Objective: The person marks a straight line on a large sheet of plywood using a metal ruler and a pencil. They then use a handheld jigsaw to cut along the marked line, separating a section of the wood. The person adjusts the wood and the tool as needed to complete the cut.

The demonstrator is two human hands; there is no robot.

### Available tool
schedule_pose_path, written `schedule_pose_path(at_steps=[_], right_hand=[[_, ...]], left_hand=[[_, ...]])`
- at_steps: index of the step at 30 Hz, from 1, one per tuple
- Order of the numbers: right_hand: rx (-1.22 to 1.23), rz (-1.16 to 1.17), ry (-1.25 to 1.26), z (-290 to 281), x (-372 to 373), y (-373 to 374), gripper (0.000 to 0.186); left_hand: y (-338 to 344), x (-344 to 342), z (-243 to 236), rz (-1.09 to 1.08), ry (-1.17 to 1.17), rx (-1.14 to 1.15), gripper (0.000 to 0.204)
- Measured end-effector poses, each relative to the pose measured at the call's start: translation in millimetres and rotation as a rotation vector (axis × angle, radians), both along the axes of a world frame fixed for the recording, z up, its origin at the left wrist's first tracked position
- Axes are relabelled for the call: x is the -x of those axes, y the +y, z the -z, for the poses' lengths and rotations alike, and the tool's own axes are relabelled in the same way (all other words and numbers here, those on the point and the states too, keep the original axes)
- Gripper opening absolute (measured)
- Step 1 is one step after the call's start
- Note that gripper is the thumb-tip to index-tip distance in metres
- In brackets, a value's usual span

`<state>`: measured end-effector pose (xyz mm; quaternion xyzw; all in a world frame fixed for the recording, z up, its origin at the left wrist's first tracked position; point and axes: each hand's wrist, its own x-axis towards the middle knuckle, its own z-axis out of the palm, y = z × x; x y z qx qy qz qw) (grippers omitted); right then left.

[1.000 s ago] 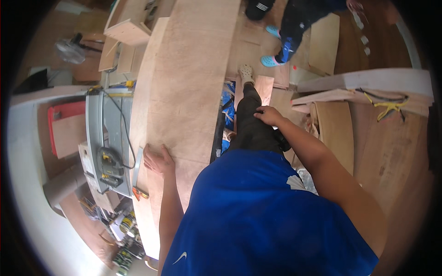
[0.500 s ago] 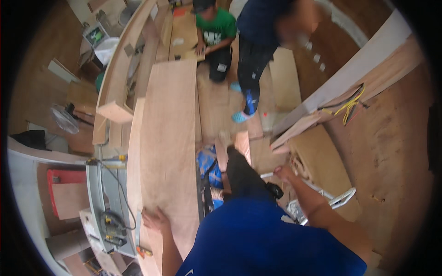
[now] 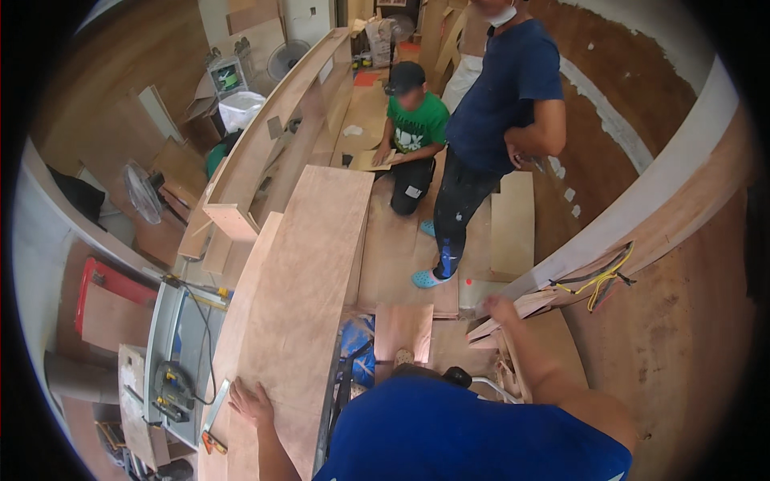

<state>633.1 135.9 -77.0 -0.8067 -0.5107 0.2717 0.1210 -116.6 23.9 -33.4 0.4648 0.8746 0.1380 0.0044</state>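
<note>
My left hand rests open on a long plywood board, fingers spread beside a metal square with an orange handle. My right hand is raised toward the pale upright panel at right; it is too blurred to tell whether it grips anything. Below it a curved white metal bar partly shows behind my arm. A small plywood piece lies by blue sheeting beyond my knees.
A co-worker in green kneels ahead; another in navy stands at right. A long wooden frame runs along the left, with a fan. A jigsaw lies on a metal bench at left. Yellow cables hang at right.
My view has tilted up to show both co-workers fully. My right hand has left my thigh and moved forward and right. My left hand stays on the board.
</note>
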Motion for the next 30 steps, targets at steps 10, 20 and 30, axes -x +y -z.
schedule_pose_path(at_steps=[10,20,30], right_hand=[[-1.033,0.077,-0.229,-191.5,-109.1,54.3,0.025],[-1.451,0.67,-1.293,-407.0,-239.9,-15.2,0.088],[-1.454,0.601,-1.032,-353.7,-282.0,28.2,0.1]], left_hand=[[12.7,-14.1,-20.2,-0.076,-0.046,0.116,0.087],[32.3,-10.7,-6.0,-0.124,-0.121,0.155,0.1],[32.9,-17.2,20.3,-0.228,-0.142,0.183,0.093]])
